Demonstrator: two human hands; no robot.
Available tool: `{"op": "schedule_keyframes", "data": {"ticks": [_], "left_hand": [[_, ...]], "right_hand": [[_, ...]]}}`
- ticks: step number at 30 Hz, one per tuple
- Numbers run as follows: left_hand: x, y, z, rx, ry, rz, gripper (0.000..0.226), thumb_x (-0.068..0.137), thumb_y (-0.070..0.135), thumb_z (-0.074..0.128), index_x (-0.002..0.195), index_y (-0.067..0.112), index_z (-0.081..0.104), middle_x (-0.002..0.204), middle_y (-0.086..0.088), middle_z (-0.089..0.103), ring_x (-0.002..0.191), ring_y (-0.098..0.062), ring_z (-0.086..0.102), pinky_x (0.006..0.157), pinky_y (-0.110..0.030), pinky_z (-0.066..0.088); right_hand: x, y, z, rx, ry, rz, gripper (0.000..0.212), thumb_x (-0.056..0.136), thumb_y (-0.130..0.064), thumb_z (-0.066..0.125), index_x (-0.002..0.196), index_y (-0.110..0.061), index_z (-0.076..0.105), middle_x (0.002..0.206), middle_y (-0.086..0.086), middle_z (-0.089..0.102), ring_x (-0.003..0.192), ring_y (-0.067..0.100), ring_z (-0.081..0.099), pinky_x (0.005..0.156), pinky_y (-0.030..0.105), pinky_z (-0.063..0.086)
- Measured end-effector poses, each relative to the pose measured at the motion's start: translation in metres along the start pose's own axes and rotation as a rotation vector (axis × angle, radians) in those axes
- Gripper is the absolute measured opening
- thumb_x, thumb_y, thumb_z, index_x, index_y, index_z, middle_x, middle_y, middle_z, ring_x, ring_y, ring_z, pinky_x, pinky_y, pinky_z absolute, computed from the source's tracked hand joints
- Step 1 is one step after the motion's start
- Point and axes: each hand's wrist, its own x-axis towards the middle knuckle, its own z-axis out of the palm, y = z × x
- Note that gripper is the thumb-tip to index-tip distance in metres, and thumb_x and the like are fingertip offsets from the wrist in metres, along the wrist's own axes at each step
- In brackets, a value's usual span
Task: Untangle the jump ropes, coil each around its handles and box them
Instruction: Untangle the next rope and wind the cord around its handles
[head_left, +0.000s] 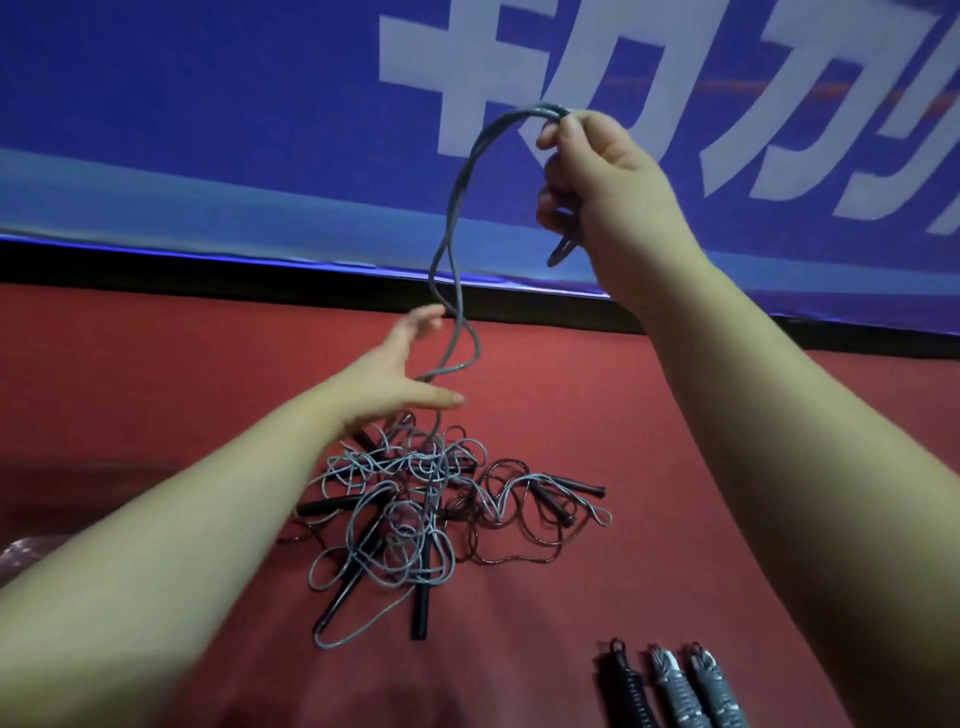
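Right hand (587, 171) grips raised rope (456, 192); left hand (410, 374), fingers (444, 399) spread, beside it — pulling higher may cinch tangle (415, 509) tighter.

Both arms are seen bare along their whole visible length: the left forearm (171, 525) and the right forearm (779, 415) are uncovered from the frame edge to the wrist. The left hand (400, 371) and the right hand (602, 171) are likewise left bare. Nails are blurred.
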Motion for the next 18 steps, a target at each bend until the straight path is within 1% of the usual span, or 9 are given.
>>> {"op": "schedule_keyframes", "data": {"ticks": [2,4,6,9,12,14,15,17,18], "left_hand": [[-0.004,0.002,0.004,-0.068,-0.282,-0.055,0.061,0.081,0.003,0.069,0.13,0.024,0.039,0.126,0.01,0.057,0.111,0.004,0.055,0.092,-0.022,0.043],[-0.009,0.0,0.01,0.033,-0.377,-0.099,0.031,0.09,0.005,0.059,0.117,0.019,0.056,0.106,0.008,0.07,0.096,0.002,0.063,0.09,-0.031,0.047],[-0.015,-0.004,0.012,0.069,-0.422,-0.11,0.016,0.095,0.008,0.053,0.101,0.018,0.064,0.092,0.006,0.073,0.093,-0.004,0.066,0.09,-0.026,0.047],[-0.023,-0.001,0.001,-0.005,-0.382,-0.119,0.018,0.098,0.01,0.046,0.088,0.012,0.061,0.07,0.006,0.069,0.086,-0.013,0.069,0.081,-0.024,0.05],[-0.021,0.02,-0.005,-0.312,-0.168,-0.127,0.027,0.102,0.013,0.036,0.079,0.01,0.049,0.047,0.007,0.049,0.056,-0.013,0.064,0.068,-0.025,0.049],[-0.013,0.04,-0.005,-0.496,-0.007,-0.153,0.03,0.103,0.018,0.034,0.076,0.013,0.045,0.042,0.009,0.039,0.04,-0.009,0.05,0.07,-0.031,0.049],[-0.01,0.052,-0.004,-0.561,0.043,-0.166,0.031,0.104,0.02,0.034,0.075,0.015,0.044,0.041,0.01,0.035,0.036,-0.007,0.042,0.07,-0.03,0.051],[-0.005,0.072,-0.001,-0.669,0.072,-0.193,0.031,0.104,0.022,0.034,0.074,0.017,0.041,0.041,0.009,0.032,0.035,-0.006,0.034,0.062,-0.026,0.051],[-0.003,0.08,0.001,-0.708,0.063,-0.204,0.032,0.103,0.021,0.034,0.072,0.017,0.039,0.042,0.008,0.032,0.036,-0.007,0.033,0.06,-0.025,0.049]], "right_hand": [[0.0,-0.008,0.007,0.037,-0.006,0.014,0.027,0.102,-0.019,0.037,0.079,-0.019,0.051,0.057,-0.007,0.033,0.055,0.012,0.036,0.058,0.02,0.038],[0.005,-0.015,0.009,0.109,0.037,0.022,0.026,0.102,-0.022,0.037,0.081,-0.019,0.052,0.053,-0.01,0.037,0.052,0.009,0.041,0.056,0.02,0.041],[0.015,-0.019,0.002,0.223,0.154,0.028,0.023,0.101,-0.022,0.038,0.084,-0.017,0.053,0.05,-0.01,0.04,0.048,0.007,0.044,0.054,0.02,0.041],[0.029,0.006,-0.028,0.203,0.439,0.154,0.02,0.098,-0.026,0.043,0.082,-0.018,0.052,0.052,-0.007,0.042,0.047,0.009,0.045,0.05,0.019,0.039],[0.008,0.065,-0.055,-0.136,0.509,0.631,0.032,0.098,-0.051,0.032,0.099,-0.022,0.045,0.065,-0.002,0.04,0.062,0.015,0.039,0.062,0.026,0.041],[-0.021,0.109,-0.055,-0.347,0.369,0.783,0.029,0.098,-0.046,0.036,0.111,-0.023,0.044,0.081,0.001,0.045,0.07,0.017,0.039,0.068,0.027,0.035],[-0.035,0.127,-0.049,-0.401,0.252,0.755,0.024,0.097,-0.031,0.044,0.118,-0.018,0.048,0.093,0.003,0.05,0.075,0.018,0.042,0.065,0.025,0.033],[-0.063,0.151,-0.024,-0.362,-0.106,0.715,0.041,0.086,0.003,0.048,0.121,-0.019,0.05,0.124,0.006,0.052,0.097,0.016,0.047,0.071,0.024,0.038],[-0.075,0.157,-0.01,-0.3,-0.313,0.722,0.052,0.082,0.01,0.046,0.124,-0.021,0.048,0.134,0.005,0.047,0.107,0.013,0.046,0.078,0.021,0.039]]}}
